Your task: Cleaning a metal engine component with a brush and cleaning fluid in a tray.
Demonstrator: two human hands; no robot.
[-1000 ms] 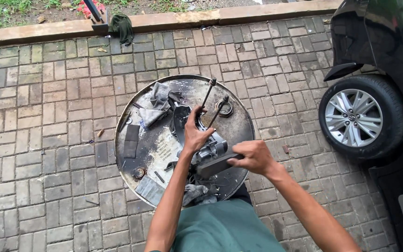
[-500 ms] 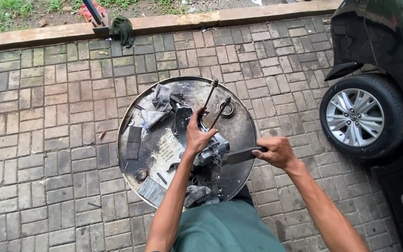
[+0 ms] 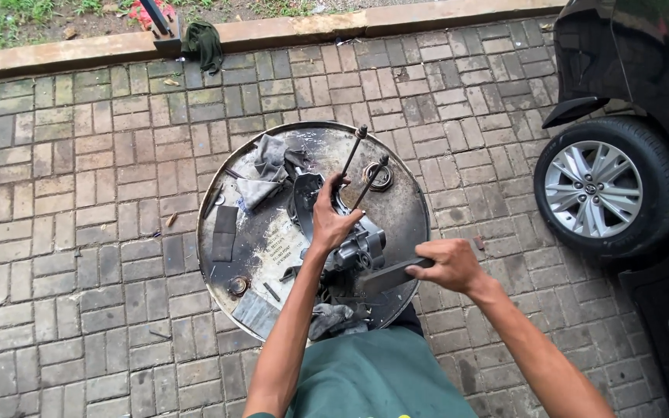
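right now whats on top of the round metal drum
On the drum top: a grey engine part under the left hand, rags, two rods. Beneath the part is hidden.

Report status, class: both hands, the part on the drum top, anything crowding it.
Left hand gripping grey metal engine part. Right hand holding flat dark bar against it. Rags, ring nearby on drum top.

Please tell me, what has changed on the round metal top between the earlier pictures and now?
The right hand, gripping a flat dark tool, has moved outward to the right, away from the grey engine part; a second ago it lay close over that part. The left hand stays pressed on the part by the two long studs. The grey rags and the metal ring on the round drum top have not moved.
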